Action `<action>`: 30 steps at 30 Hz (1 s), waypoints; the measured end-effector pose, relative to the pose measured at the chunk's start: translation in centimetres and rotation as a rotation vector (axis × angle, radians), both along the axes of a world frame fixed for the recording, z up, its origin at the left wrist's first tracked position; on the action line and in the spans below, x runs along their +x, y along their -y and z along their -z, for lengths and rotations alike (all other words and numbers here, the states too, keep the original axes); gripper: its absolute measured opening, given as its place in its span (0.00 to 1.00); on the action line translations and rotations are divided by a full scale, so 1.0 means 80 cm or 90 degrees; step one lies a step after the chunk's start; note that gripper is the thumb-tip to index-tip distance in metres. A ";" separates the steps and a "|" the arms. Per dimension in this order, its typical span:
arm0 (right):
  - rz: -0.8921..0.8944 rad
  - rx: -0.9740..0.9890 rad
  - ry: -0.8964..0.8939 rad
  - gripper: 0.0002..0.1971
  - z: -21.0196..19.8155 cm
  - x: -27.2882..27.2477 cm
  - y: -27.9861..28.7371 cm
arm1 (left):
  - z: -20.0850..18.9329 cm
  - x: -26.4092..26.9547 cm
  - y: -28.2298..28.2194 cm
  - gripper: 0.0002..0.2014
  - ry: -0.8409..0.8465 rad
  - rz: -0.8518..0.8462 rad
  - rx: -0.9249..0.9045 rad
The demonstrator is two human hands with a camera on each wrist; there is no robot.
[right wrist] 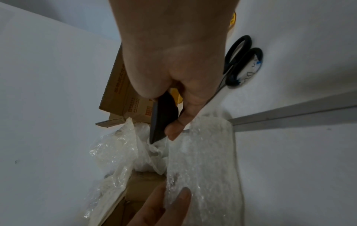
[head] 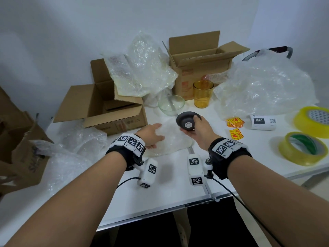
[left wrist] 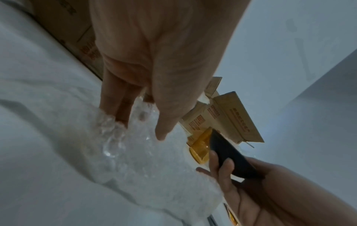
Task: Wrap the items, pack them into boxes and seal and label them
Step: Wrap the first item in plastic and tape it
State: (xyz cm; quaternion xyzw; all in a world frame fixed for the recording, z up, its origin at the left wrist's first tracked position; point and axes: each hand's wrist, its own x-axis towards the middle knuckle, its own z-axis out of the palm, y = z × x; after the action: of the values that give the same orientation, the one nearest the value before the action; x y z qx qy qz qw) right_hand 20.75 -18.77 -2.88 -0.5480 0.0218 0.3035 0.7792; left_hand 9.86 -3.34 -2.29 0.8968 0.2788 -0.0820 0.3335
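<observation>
My right grip [head: 193, 126] hugs the dark bowl [head: 187, 120] above the bubble wrap [head: 170, 138], which my flat, open left grip [head: 151, 135] pins down for wrapping.

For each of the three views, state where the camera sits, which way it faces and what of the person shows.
Head: worn on the head, facing forward and down at the table; both forearms show.
Left wrist: looks along the left hand pressing the bubble wrap.
Right wrist: looks along the right hand gripping the dark bowl.
Shared: both wrist views show the bowl, the wrap and the other hand.
</observation>
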 end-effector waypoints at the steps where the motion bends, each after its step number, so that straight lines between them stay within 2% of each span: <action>1: -0.001 0.006 -0.004 0.11 -0.002 -0.001 -0.001 | 0.001 0.000 0.000 0.24 0.016 -0.010 -0.001; 3: 0.009 0.022 -0.012 0.10 -0.006 -0.001 -0.001 | 0.000 -0.001 0.000 0.10 0.074 0.000 0.031; 6: 0.049 0.049 -0.010 0.11 -0.015 0.003 0.001 | -0.003 -0.007 -0.002 0.10 0.184 0.038 0.114; 8: 0.055 0.058 -0.015 0.12 -0.022 0.004 0.004 | -0.007 -0.014 -0.003 0.11 0.236 0.060 0.123; 12: 0.022 0.017 -0.025 0.13 -0.024 -0.003 0.006 | 0.000 -0.019 -0.013 0.19 0.268 0.036 0.004; 15: -0.019 -0.152 0.107 0.20 -0.017 -0.005 0.005 | 0.009 -0.022 -0.018 0.20 0.275 0.008 -0.044; 17: -0.042 -0.240 0.212 0.21 -0.019 -0.007 0.007 | 0.010 -0.024 -0.016 0.20 0.276 -0.010 -0.066; 19: -0.067 -0.262 0.278 0.21 -0.025 -0.011 0.008 | 0.009 -0.024 -0.015 0.20 0.283 -0.049 -0.111; 25: -0.204 -0.302 0.408 0.19 -0.041 -0.024 0.001 | -0.001 -0.027 -0.003 0.19 0.348 -0.138 -0.371; 28: -0.213 -0.360 0.453 0.18 -0.041 -0.023 0.002 | -0.004 -0.034 -0.003 0.11 0.342 -0.180 -0.471; 30: -0.179 -0.382 0.469 0.18 -0.038 -0.020 0.003 | -0.003 -0.039 -0.005 0.19 0.316 -0.176 -0.462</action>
State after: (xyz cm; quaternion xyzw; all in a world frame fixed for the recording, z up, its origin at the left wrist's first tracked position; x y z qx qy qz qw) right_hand 19.12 -19.04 0.16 -0.8168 -0.2428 0.1718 0.4943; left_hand 6.73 -2.97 -2.02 0.6689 0.2612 0.0880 0.6904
